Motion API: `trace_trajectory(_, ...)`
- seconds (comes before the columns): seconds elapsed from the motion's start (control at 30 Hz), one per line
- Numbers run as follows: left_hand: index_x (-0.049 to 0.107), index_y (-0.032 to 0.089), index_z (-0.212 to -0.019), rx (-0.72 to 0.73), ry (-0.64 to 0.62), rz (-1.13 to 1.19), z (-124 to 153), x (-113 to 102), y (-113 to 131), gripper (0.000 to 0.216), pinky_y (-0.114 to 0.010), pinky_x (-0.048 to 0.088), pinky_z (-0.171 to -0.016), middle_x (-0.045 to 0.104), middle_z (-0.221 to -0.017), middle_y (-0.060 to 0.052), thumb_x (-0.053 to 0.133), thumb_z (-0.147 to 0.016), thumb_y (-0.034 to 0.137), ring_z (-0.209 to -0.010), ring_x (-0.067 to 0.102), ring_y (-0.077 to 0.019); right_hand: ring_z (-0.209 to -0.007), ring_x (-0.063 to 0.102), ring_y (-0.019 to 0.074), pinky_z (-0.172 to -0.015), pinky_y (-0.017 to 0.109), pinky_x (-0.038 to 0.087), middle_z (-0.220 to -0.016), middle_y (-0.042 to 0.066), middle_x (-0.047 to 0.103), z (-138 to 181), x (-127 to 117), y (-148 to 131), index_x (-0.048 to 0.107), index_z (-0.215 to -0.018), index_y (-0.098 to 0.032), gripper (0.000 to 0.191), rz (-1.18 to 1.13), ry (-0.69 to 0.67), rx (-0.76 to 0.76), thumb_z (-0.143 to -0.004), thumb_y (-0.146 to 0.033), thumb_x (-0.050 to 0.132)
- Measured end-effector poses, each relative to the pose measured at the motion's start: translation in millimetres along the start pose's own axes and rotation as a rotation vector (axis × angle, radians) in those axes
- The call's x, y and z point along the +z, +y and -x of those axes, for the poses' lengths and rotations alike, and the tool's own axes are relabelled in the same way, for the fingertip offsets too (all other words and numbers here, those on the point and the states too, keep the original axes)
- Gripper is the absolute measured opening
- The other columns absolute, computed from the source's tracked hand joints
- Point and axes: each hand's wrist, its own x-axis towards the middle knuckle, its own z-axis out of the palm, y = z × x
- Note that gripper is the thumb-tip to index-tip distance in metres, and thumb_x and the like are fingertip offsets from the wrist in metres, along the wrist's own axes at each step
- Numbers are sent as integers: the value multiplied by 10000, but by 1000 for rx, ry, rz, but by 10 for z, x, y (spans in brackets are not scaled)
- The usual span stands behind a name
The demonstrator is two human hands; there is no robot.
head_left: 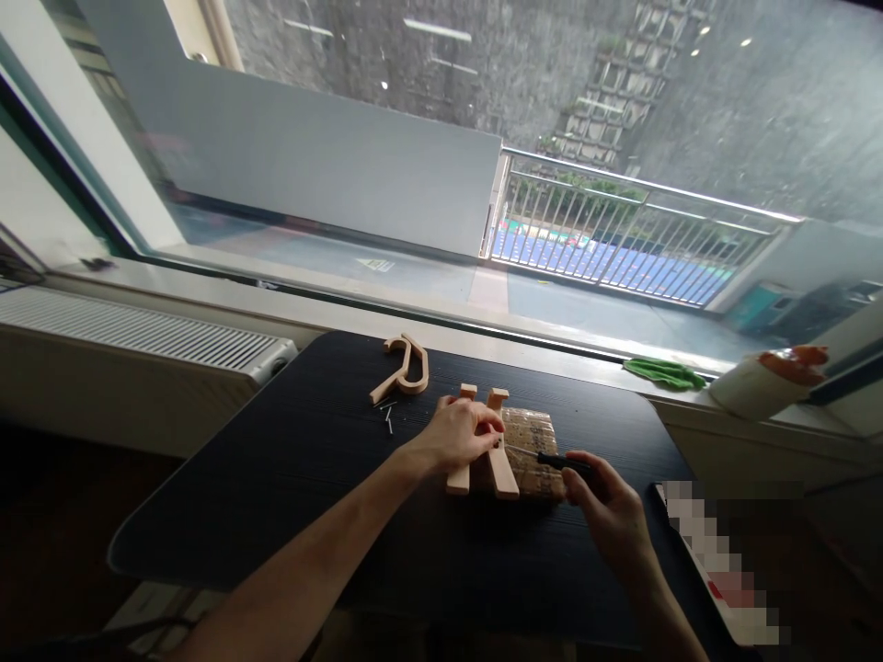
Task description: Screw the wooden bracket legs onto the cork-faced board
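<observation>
My left hand (459,430) is closed on a light wooden frame (505,473) made of two upright-ended bars, its fingers between and over the bars. In my right hand (611,506) is a screwdriver (562,462) with a black handle. Its thin metal shaft points left, and the tip reaches the right-hand bar close to my left fingertips; whether it sits in a screw I cannot tell. Under and beside the frame lies a brown block wrapped in clear tape (534,432). My left palm hides the middle of the left bar.
Two curved wooden pieces (412,379) lie at the back of the black table (276,496), with several loose screws (388,418) near them. A green cloth (663,372) and a white container (759,386) stand on the windowsill. A radiator (152,340) is at left.
</observation>
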Motion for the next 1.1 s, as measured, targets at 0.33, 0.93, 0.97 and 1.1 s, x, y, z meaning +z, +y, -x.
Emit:
trace_trajectory(0.33,732,241,-790,-34,-27,56,-47,10,57,166,-420,211,-1010,727,-855,-10,584,-791,317,-913,583,-208,-555,533,157,-539,275,457,-583,0,578,19,-3,76,646,-994,-152,466,-6,8,30,-714,-525,640)
trace_trajectory(0.93,735,206,-872,-35,-81,108,27,-44,69,191,-269,411,-851,709,-927,-27,613,-764,305,-911,604,-192,-696,622,175,-610,268,487,-808,38,673,-216,-182,-517,633,-981,-205,257,172,-78,-277,-798,-381,591)
trace_trajectory(0.97,737,208,-852,-36,-76,101,25,-34,74,179,-275,406,-858,711,-907,-25,608,-768,299,-902,603,-192,-687,616,171,-604,265,482,-798,35,670,-247,-169,-570,635,-972,-209,244,208,-90,-318,-804,-377,582)
trace_trajectory(1.1,738,215,-834,-40,-50,86,14,8,62,169,-283,396,-866,711,-919,-23,593,-781,284,-913,597,-194,-625,571,142,-599,249,458,-729,13,643,-337,-82,-735,634,-951,-206,207,307,-187,-443,-828,-351,552)
